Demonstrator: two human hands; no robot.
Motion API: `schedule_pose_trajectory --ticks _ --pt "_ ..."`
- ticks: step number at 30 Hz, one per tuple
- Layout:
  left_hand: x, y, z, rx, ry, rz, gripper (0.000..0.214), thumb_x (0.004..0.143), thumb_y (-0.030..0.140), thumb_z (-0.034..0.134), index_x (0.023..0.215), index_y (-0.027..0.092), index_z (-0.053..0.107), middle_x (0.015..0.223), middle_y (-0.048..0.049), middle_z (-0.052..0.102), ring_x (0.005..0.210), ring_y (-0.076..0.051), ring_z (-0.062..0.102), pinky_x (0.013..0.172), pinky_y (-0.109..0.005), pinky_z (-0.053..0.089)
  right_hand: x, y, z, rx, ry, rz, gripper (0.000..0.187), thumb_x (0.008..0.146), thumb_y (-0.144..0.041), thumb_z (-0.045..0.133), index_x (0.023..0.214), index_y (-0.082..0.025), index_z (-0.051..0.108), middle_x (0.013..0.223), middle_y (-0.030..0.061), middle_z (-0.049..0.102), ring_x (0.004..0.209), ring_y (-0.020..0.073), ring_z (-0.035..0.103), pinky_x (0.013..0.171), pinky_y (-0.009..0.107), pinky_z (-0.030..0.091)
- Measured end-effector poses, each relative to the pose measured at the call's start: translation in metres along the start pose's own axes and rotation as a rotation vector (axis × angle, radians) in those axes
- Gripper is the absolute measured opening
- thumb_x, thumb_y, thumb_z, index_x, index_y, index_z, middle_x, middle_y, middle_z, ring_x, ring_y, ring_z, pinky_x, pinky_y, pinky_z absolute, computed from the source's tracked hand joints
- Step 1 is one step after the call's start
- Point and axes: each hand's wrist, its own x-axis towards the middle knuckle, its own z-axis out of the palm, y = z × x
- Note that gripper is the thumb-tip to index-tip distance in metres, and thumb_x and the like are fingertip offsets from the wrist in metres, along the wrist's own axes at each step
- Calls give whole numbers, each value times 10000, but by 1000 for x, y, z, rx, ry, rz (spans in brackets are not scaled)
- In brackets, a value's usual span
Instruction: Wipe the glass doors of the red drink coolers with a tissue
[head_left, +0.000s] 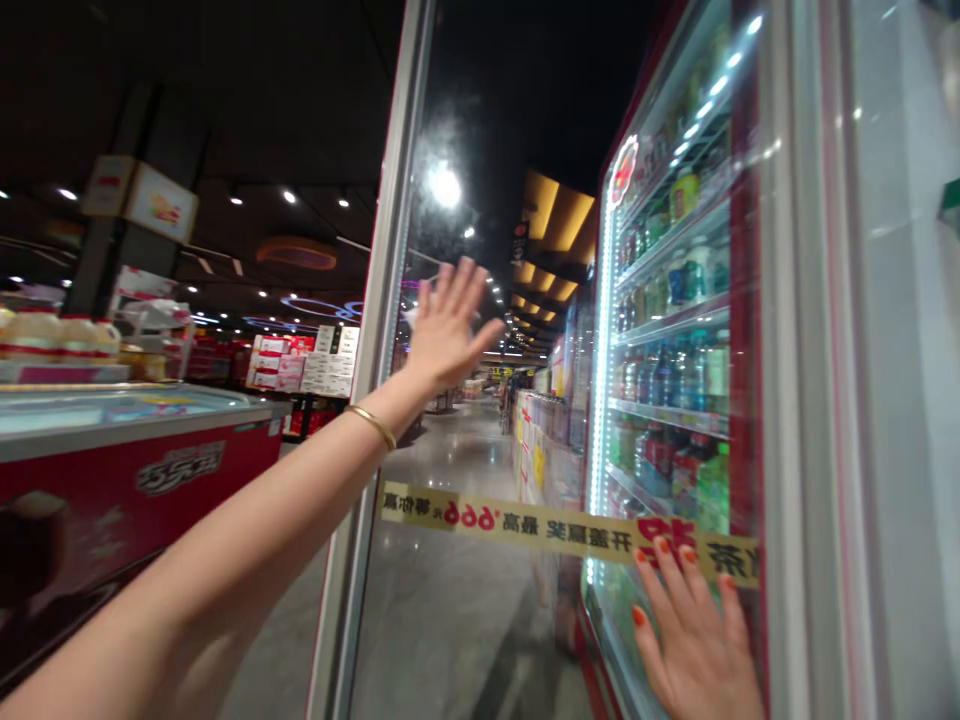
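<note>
Supermarket aisle under dark ceiling, spotlights overhead. Chest freezer (127,440) at left, red front with white Chinese lettering. Glass door (465,620) of a drinks cooler (671,300), bottled drinks on lit shelves behind. Yellow promotional strip (570,528) across the door, legible "666", "最高", "开盖赢奖". Right hand (694,640): open, fingers spread, flat on the glass below the strip. Left hand (450,325): open, raised, fingers spread, near the door's left frame; gold bangle (371,427) on wrist; contact with glass unclear.
</note>
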Motion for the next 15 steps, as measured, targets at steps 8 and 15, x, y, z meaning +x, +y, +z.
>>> schedule_pose_trajectory --ticks 8,15 --pt "-127 89 20 65 -117 826 842 1033 690 458 1762 396 155 1850 106 89 1738 -210 -31 1443 -461 209 8 0 3 24 82 -60 705 1082 -388 466 1752 -319 256 1797 -29 280 1707 182 194 1426 511 69" --pt "-56 25 -2 -70 104 142 746 1100 327 399 1764 364 63 1873 24 61 1739 -205 43 1451 -559 120 11 -5 -2 18 55 -36 689 1108 -461 485 1744 -320 264 1786 -31 294 1705 168 193 1431 497 60"
